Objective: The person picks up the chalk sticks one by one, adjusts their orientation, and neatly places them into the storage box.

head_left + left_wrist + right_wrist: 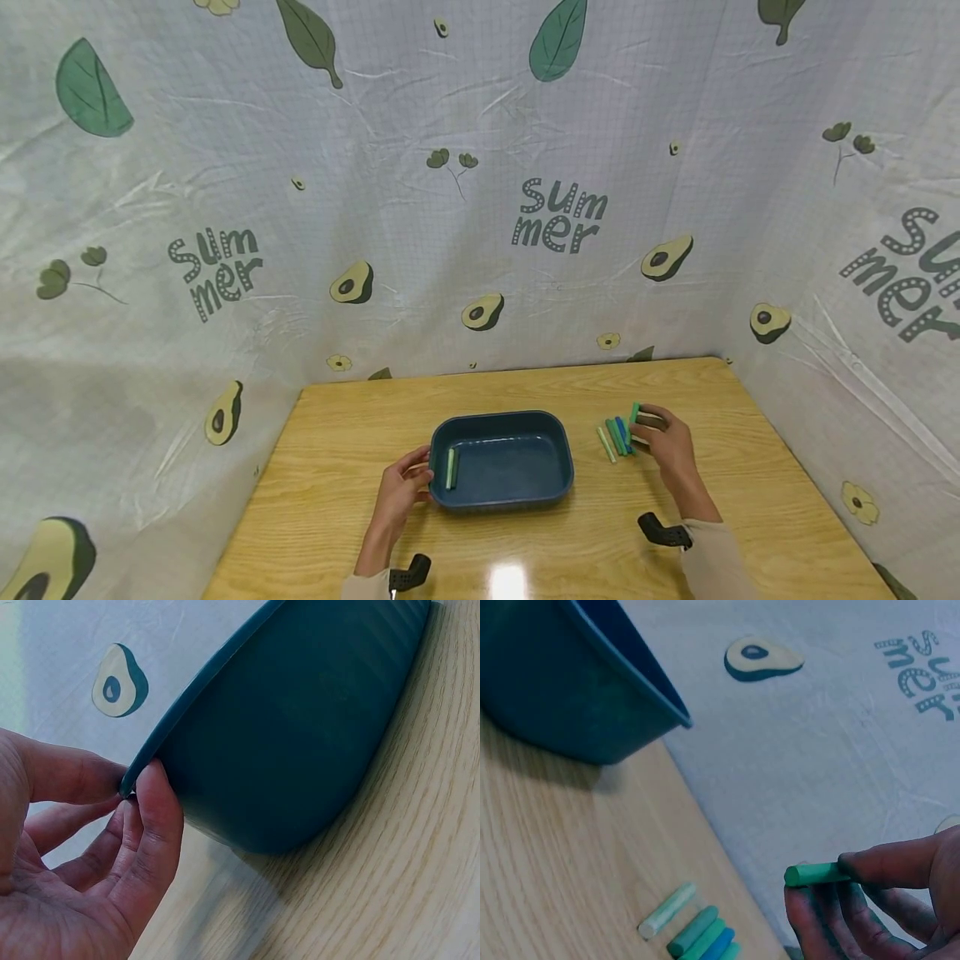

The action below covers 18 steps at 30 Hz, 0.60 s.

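Observation:
My left hand (396, 498) pinches the left rim of a dark blue rectangular tub (502, 498) standing on the table. In the left wrist view, thumb and fingers grip the tub's edge (201, 682). A pale green chalk stick (450, 471) lies inside by its left wall. To the right, my right hand (671, 448) holds a bright green chalk stick (814, 874) between thumb and fingers, raised above the table; dark dust marks the fingers. Beside it several chalks lie in a row, among them a pale one (666, 910), a dark green one (693, 931) and a blue one (718, 945).
The wooden table (345, 425) carries the tub and the chalks. A white cloth (420, 250) printed with avocados and leaves hangs behind it and along both sides. Black wrist mounts (663, 532) sit on both forearms.

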Motion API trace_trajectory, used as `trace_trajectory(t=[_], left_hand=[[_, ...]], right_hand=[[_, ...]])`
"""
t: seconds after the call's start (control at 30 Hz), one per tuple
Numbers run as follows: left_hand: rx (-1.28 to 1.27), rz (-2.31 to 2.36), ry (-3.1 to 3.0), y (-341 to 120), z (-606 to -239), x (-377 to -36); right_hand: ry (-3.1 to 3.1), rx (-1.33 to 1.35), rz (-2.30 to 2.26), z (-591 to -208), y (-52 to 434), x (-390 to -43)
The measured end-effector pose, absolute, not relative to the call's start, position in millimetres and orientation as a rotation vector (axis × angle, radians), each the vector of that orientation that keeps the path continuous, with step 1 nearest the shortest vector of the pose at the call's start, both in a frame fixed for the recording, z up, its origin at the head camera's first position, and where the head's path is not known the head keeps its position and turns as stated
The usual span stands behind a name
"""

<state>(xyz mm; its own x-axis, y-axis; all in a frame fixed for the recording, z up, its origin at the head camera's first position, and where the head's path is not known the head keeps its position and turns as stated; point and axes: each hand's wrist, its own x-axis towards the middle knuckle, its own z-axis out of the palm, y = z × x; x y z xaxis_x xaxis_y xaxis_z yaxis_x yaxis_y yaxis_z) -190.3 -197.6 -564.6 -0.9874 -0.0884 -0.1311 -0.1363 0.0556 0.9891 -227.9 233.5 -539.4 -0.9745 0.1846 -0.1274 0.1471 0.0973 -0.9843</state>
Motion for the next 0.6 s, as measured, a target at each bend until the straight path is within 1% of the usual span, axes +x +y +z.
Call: trace_trajectory(t=[0.27,0.6], left_hand=[[-0.237,2.129,2.254,-197.9,-566.3,-190.6],[-0.238,2.131,2.249,-198.3,-566.5,-191.4]], right_hand=[[-2.299,-0.243,2.185,-530.3,226.1,-229.2],[-2.279,-0.108,2.33,-513.7,205.7,-228.1]])
